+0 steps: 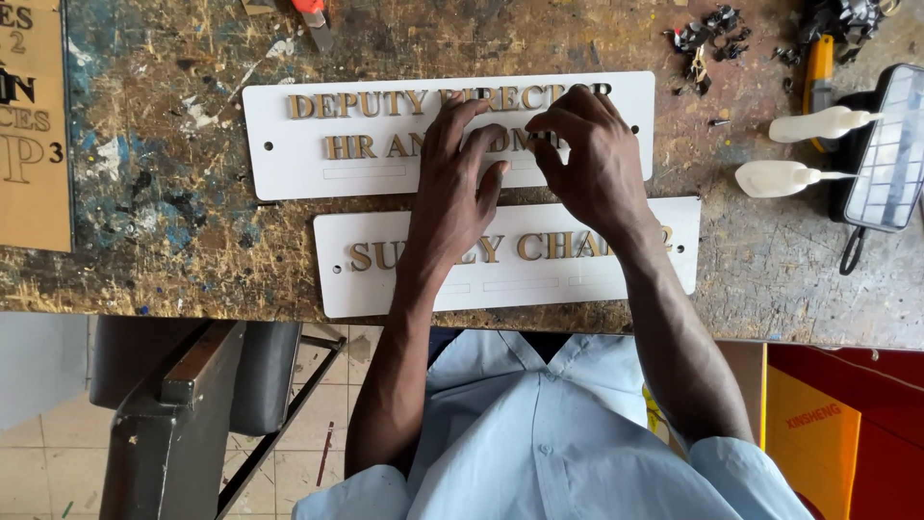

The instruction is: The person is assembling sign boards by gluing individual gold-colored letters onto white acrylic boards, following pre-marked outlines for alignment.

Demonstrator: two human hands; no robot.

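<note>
now two hands pressing gold letters, upper of two white signs; two squeeze bottles.

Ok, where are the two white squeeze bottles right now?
In the head view the two white squeeze bottles lie on their sides at the right of the workbench, beside the phone and right of the upper sign plate.

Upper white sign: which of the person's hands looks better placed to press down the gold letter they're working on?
Probably the right hand: its fingertips pinch at the lettering on the upper white sign, while the left hand lies flatter beside it, steadying.
</note>
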